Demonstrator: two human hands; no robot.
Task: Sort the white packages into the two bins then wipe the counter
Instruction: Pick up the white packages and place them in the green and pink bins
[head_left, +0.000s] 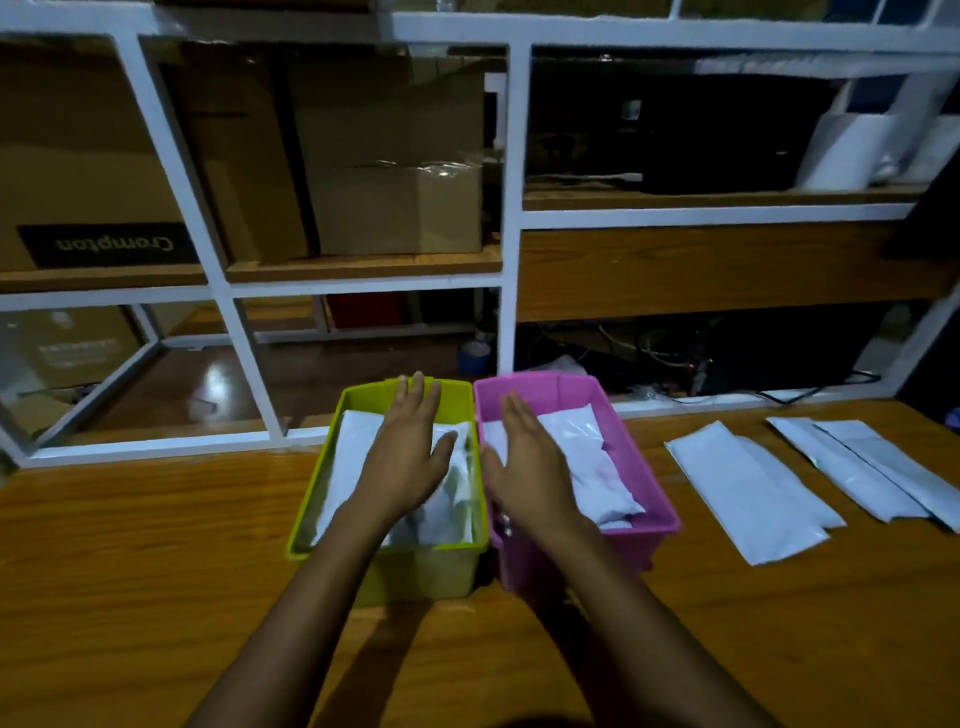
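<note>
Mostly, white packages are lying in two bins: some in the green bin (332, 483), some in the pink bin (631, 447). Four more packages (748, 493) are lying on the desk (130, 571), right of the bins. Left hand (410, 457) and right hand (530, 467) are hovering flat over the bins, fingers (415, 400) spread, holding nothing.

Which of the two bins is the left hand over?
The green bin, on the left. The left hand is spread above its white packages, while the right hand is over the pink bin beside it.
</note>
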